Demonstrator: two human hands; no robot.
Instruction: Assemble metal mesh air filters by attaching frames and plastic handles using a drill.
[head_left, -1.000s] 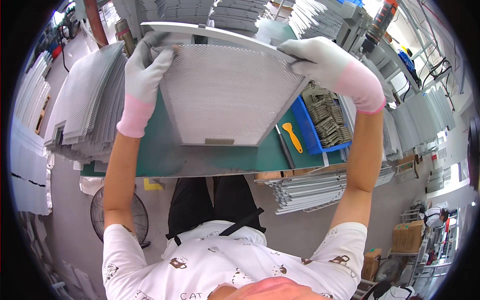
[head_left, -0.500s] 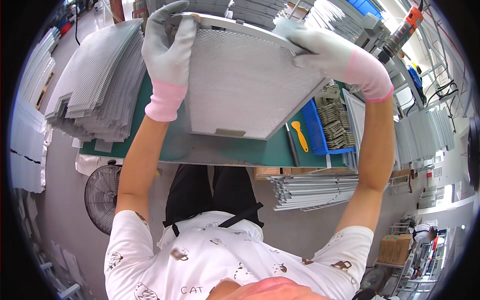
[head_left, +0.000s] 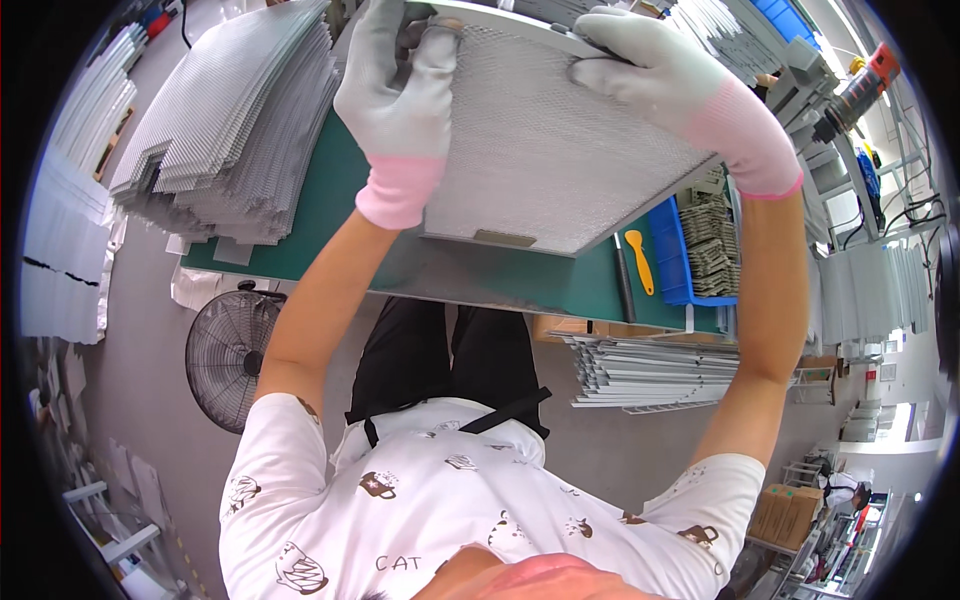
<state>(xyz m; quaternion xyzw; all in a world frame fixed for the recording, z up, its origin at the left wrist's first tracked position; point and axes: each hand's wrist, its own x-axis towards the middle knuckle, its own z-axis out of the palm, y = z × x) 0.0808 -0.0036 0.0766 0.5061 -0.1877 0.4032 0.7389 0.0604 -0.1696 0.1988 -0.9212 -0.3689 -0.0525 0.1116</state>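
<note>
Mesh filter panel gripped at both edges by gloved hands, above bench.

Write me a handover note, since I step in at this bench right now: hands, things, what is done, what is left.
Left hand: gloved, gripping the left edge of the mesh filter.
Right hand: gloved, gripping the filter's far right edge.
The filter is held tilted above the green bench, not resting on it.
Mesh stack lies on the left, blue bin and yellow scraper on the right.
Done: filter picked up.
Left: setting it down; where, the picture does not show.
</note>
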